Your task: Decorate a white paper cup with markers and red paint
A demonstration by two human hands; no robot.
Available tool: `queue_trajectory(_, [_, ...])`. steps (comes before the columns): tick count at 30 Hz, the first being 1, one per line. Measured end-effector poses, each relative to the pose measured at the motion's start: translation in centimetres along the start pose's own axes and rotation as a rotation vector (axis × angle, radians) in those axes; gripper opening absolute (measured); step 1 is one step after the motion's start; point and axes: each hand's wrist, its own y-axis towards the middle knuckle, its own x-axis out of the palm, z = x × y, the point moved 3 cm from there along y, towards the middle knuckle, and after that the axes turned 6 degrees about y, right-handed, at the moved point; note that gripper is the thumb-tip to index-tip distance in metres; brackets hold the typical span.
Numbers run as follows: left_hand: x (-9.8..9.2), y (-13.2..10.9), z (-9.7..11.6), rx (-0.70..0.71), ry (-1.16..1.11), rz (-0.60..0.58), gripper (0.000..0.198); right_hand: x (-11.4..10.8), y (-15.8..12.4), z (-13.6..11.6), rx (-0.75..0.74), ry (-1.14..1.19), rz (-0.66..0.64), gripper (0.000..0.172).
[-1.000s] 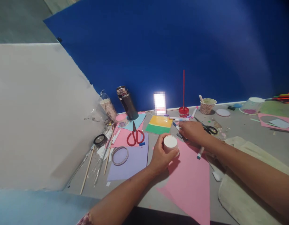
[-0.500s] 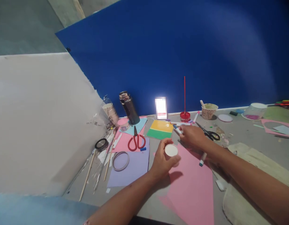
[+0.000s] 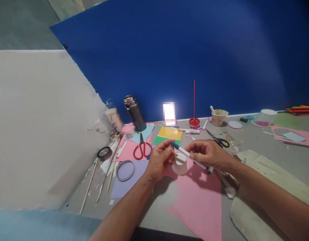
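In the head view my right hand (image 3: 207,154) grips a white marker (image 3: 186,153) with a blue cap, tilted up to the left. My left hand (image 3: 161,159) is at the capped end, with its index finger and thumb bent around the cap. Below the marker, a small white paper cup (image 3: 180,164) stands upside down on a pink paper sheet (image 3: 199,201). The left fingers partly overlap the cup's left side; whether they touch it I cannot tell. Another marker's dark cap (image 3: 210,170) shows beneath my right hand.
Red-handled scissors (image 3: 142,150), a tape ring (image 3: 125,170) and a dark flask (image 3: 135,113) are on the left. Black scissors (image 3: 221,142), a patterned cup (image 3: 219,117) and a pale cloth (image 3: 260,190) lie right. A red stand with a rod (image 3: 194,123) is at the back.
My left hand has let go of the cup, which now stands on the pink paper. My right hand has brought the blue-capped marker back toward my left hand.
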Motion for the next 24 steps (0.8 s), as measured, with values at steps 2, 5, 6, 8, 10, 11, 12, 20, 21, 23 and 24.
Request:
queue_trajectory(2, [0.1, -0.2, 0.0, 0.011, 0.033, -0.007, 0.048, 0.2, -0.2, 0.0, 0.035, 0.021, -0.023, 0.032])
queue_trajectory(5, [-0.1, -0.3, -0.2, 0.029, 0.125, 0.023, 0.042, -0.1, -0.7, 0.0, 0.081, 0.041, -0.041, 0.035])
queue_trajectory(6, [-0.2, -0.3, -0.2, 0.036, 0.149, 0.045, 0.042, -0.3, -0.8, 0.0, 0.077, 0.059, -0.049, 0.037])
queue_trajectory(8, [-0.4, -0.3, -0.2, 0.05, 0.175, 0.089, 0.042, -0.8, -1.0, 0.1, 0.022, 0.142, -0.067, 0.046])
queue_trajectory(10, [-0.5, -0.3, -0.2, 0.058, 0.194, 0.102, 0.042, -1.3, -1.1, 0.3, -0.074, 0.273, -0.076, 0.06])
queue_trajectory(11, [-0.4, -0.4, -0.2, 0.056, 0.216, 0.089, 0.041, -1.4, -1.1, 0.4, -0.126, 0.342, -0.072, 0.065])
queue_trajectory(12, [-0.3, -0.6, -0.2, 0.055, 0.251, 0.065, 0.039, -1.5, -1.1, 0.6, -0.175, 0.399, -0.059, 0.064])
queue_trajectory(20, [1.2, -2.4, 0.5, 0.36, 0.888, 0.004, 0.022, 0.6, -0.9, 1.8, -0.278, 0.245, 0.234, 0.034])
queue_trajectory(21, [1.0, -2.4, 0.8, 0.382, 0.924, 0.026, 0.024, 0.5, -0.7, 1.9, -0.272, 0.283, 0.262, 0.033])
queue_trajectory(23, [0.2, -2.0, 1.4, 0.391, 0.948, 0.118, 0.026, -0.7, -0.4, 1.8, -0.263, 0.425, 0.366, 0.031])
queue_trajectory(24, [-0.6, -1.6, 1.8, 0.378, 0.95, 0.189, 0.028, -1.8, -0.2, 1.6, -0.266, 0.518, 0.452, 0.03])
